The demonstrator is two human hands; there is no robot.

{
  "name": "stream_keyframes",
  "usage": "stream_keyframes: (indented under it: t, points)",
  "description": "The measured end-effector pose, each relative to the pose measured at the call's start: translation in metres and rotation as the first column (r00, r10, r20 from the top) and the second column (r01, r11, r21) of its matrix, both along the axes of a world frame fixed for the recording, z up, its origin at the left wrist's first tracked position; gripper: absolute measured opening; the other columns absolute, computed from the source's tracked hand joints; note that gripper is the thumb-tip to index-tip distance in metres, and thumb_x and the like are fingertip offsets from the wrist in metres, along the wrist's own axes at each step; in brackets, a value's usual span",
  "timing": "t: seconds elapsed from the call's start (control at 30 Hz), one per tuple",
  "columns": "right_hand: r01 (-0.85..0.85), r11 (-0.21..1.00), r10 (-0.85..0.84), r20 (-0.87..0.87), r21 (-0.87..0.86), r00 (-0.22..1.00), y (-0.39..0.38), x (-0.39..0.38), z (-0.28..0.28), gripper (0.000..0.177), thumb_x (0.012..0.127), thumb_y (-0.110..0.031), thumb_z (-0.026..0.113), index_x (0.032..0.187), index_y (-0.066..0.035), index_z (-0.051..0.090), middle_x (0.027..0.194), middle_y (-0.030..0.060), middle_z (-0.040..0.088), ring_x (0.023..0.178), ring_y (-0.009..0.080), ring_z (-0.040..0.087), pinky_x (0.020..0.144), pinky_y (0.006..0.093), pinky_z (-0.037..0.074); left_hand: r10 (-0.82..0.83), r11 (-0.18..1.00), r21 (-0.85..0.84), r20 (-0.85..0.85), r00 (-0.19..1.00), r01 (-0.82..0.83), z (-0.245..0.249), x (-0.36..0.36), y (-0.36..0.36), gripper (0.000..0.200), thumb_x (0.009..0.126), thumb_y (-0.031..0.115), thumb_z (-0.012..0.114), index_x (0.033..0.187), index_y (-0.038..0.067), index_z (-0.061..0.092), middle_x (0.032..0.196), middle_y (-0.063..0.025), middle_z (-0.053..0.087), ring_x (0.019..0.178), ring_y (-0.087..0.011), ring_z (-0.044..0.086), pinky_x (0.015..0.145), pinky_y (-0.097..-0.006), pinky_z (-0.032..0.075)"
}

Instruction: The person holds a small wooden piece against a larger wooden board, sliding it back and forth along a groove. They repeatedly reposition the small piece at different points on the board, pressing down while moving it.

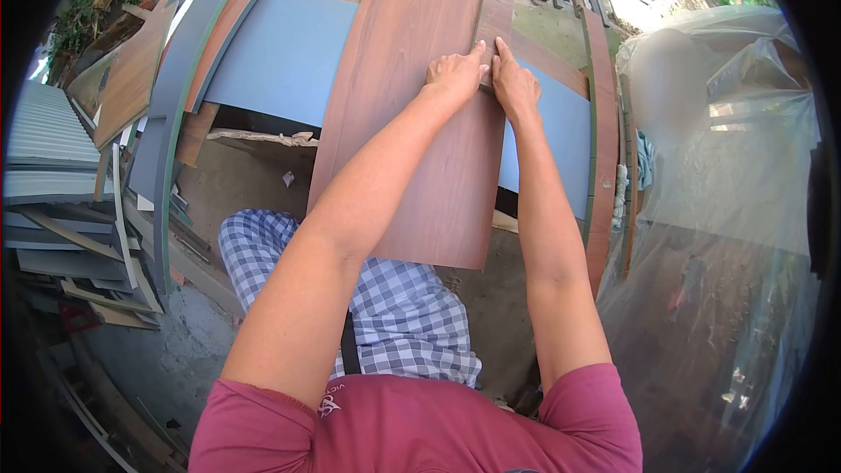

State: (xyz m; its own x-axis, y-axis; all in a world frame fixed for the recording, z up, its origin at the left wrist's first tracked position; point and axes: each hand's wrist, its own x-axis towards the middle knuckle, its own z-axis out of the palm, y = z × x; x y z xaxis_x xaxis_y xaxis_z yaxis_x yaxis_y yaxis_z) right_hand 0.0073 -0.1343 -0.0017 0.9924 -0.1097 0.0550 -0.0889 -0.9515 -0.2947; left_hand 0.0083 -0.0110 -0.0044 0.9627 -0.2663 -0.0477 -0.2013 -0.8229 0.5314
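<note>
A long reddish-brown wood-grain panel [399,123] lies lengthwise before me, its near end over my lap. A narrow, darker wooden strip [497,10] rests along the panel's far right edge. My left hand [455,76] is on the panel at the strip's left side, its index finger stretched to the strip and its other fingers bent. From the right side, my right hand [517,86] grips the strip near its close end, index finger pointing forward along it. The undersides of both hands are hidden.
Blue boards [279,57] lie beneath the panel on both sides. Long curved-looking boards [171,114] stand at the left, near stacked offcuts [74,250]. A reddish board [601,149] runs along the right, beside clear plastic sheeting [718,210].
</note>
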Motion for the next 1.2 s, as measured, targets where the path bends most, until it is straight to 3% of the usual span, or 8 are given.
stream_keyframes:
  t: [0.27, 0.37, 0.43, 0.6, 0.73, 0.87, 0.93, 1.2]
  points:
    - [-0.056, 0.996, 0.053, -0.053, -0.065, 0.997, 0.016, -0.014, 0.003, 0.040, 0.092, -0.030, 0.037, 0.131, -0.021, 0.039, 0.086, 0.0178, 0.065, 0.081, 0.0345, 0.062, 0.078, 0.0462, 0.038, 0.046, 0.999, 0.022, 0.012, 0.999, -0.047, 0.001, -0.018, 0.012, 0.046, 0.090, 0.030, 0.044, 0.133, 0.016, 0.036, 0.088, -0.0200, 0.063, 0.085, -0.0368, 0.060, 0.074, -0.0478, 0.045]
    - [-0.060, 0.988, 0.051, -0.064, -0.144, 0.997, 0.024, -0.076, 0.011, 0.041, 0.092, -0.032, 0.038, 0.131, -0.021, 0.040, 0.075, 0.0173, 0.064, 0.070, 0.0346, 0.063, 0.068, 0.0442, 0.044, -0.029, 1.000, -0.003, 0.012, 1.000, 0.029, 0.006, -0.075, 0.022, 0.049, 0.090, 0.028, 0.044, 0.133, 0.008, 0.033, 0.078, -0.0208, 0.063, 0.077, -0.0375, 0.061, 0.071, -0.0482, 0.046]
    - [-0.070, 0.991, 0.057, -0.113, -0.115, 0.992, 0.029, -0.126, 0.019, 0.040, 0.091, -0.026, 0.040, 0.131, -0.018, 0.040, 0.069, 0.0142, 0.064, 0.062, 0.0295, 0.061, 0.066, 0.0393, 0.035, -0.061, 0.998, -0.020, -0.040, 0.997, 0.060, 0.015, -0.123, 0.029, 0.051, 0.090, 0.027, 0.045, 0.134, 0.005, 0.031, 0.073, -0.0210, 0.063, 0.072, -0.0376, 0.062, 0.067, -0.0481, 0.047]
    - [-0.115, 0.978, 0.104, -0.074, -0.177, 0.992, 0.032, -0.230, 0.021, 0.042, 0.088, -0.021, 0.050, 0.129, -0.016, 0.044, 0.054, 0.0092, 0.057, 0.050, 0.0228, 0.054, 0.060, 0.0350, 0.031, -0.100, 0.992, -0.089, -0.141, 0.985, 0.088, 0.023, -0.231, 0.040, 0.055, 0.088, 0.025, 0.048, 0.135, 0.003, 0.028, 0.070, -0.0203, 0.062, 0.065, -0.0363, 0.062, 0.059, -0.0464, 0.048]
    - [-0.168, 0.967, 0.174, 0.015, -0.191, 0.985, 0.041, -0.269, 0.022, 0.042, 0.086, -0.020, 0.053, 0.128, -0.015, 0.047, 0.050, 0.0071, 0.053, 0.046, 0.0204, 0.049, 0.058, 0.0337, 0.029, -0.076, 0.989, -0.137, -0.165, 0.983, 0.054, 0.022, -0.272, 0.052, 0.055, 0.087, 0.023, 0.050, 0.134, 0.003, 0.030, 0.067, -0.0201, 0.061, 0.062, -0.0366, 0.061, 0.058, -0.0466, 0.048]
    - [-0.196, 0.963, 0.202, 0.015, -0.182, 0.979, 0.053, -0.265, 0.022, 0.042, 0.085, -0.019, 0.054, 0.126, -0.014, 0.049, 0.049, 0.0085, 0.052, 0.044, 0.0198, 0.049, 0.058, 0.0333, 0.029, -0.055, 0.991, -0.131, -0.178, 0.982, 0.031, 0.027, -0.267, 0.066, 0.053, 0.087, 0.022, 0.049, 0.134, 0.004, 0.031, 0.064, -0.0203, 0.061, 0.061, -0.0373, 0.061, 0.058, -0.0472, 0.048]
    - [-0.238, 0.934, 0.254, 0.026, -0.268, 0.967, 0.055, -0.249, 0.014, 0.041, 0.089, -0.022, 0.047, 0.130, -0.016, 0.043, 0.050, 0.0099, 0.055, 0.043, 0.0216, 0.051, 0.058, 0.0341, 0.030, -0.010, 0.996, -0.090, -0.148, 0.989, -0.004, 0.025, -0.254, 0.070, 0.052, 0.088, 0.023, 0.049, 0.134, 0.006, 0.032, 0.063, -0.0206, 0.060, 0.061, -0.0380, 0.061, 0.058, -0.0479, 0.048]
    - [-0.168, 0.960, 0.172, -0.001, -0.223, 0.985, 0.059, -0.156, 0.003, 0.041, 0.090, -0.024, 0.043, 0.131, -0.019, 0.041, 0.053, 0.0117, 0.058, 0.046, 0.0274, 0.056, 0.061, 0.0382, 0.035, 0.034, 0.999, -0.003, -0.021, 0.999, -0.034, 0.013, -0.163, 0.063, 0.047, 0.090, 0.026, 0.046, 0.132, 0.011, 0.035, 0.066, -0.0215, 0.061, 0.063, -0.0381, 0.061, 0.059, -0.0485, 0.049]
